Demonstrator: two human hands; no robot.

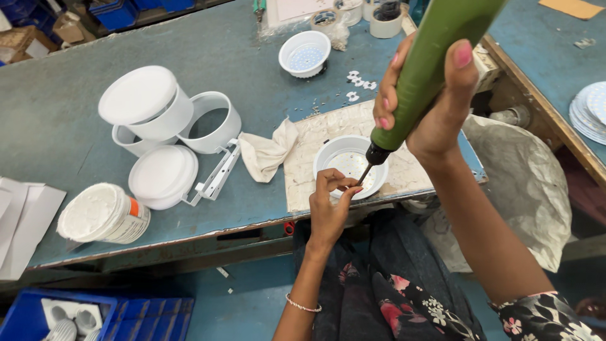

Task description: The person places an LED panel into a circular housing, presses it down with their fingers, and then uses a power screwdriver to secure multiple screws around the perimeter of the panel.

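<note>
My right hand (435,104) grips a green electric screwdriver (429,57), held tilted with its dark bit pointing down into a white round lamp housing (328,158). The housing sits on a worn beige mat (315,136) at the front edge of the blue-green table (57,126). My left hand (328,205) rests on the housing's near rim, its fingertips pinched right at the bit's tip; whether they hold a screw is too small to tell.
Several white round housings and lids (148,104) stand at the left, with a white tub (101,215), a metal bracket (218,173) and a crumpled cloth (265,155). Another housing (305,52) and tape rolls (386,22) lie at the back. A blue crate (145,316) sits on the floor.
</note>
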